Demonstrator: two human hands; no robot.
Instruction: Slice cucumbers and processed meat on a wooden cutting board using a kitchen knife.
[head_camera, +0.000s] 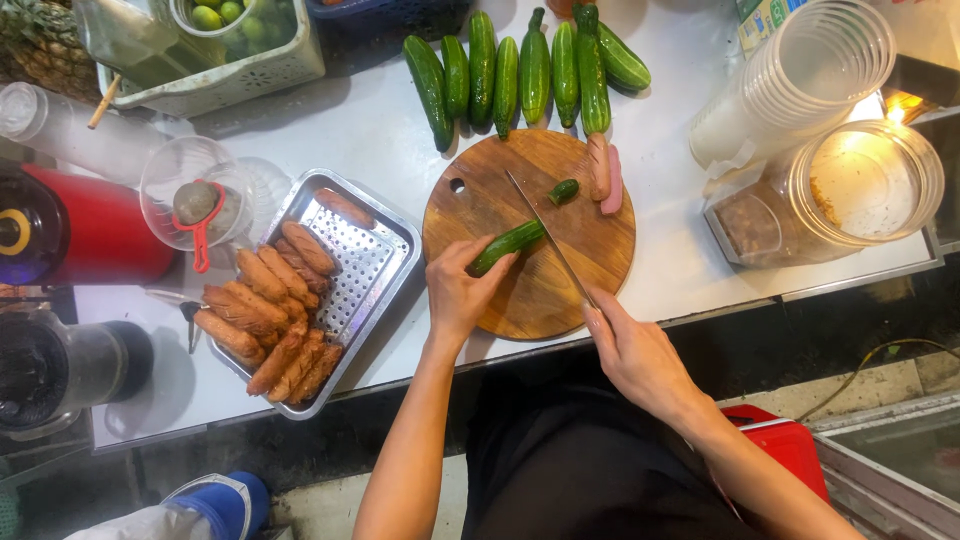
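Right hand (630, 350) grips a long steel knife (545, 235); left hand (458, 290) pins a green cucumber (508, 245) (fingertips close, so a slip could nick them).

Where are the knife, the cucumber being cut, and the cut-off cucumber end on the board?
knife (545, 235), head view, on the middle of the blade.
cucumber being cut (507, 246), head view, on its green skin, ahead of the left hand's fingers.
cut-off cucumber end (564, 190), head view, on the middle of the small piece.
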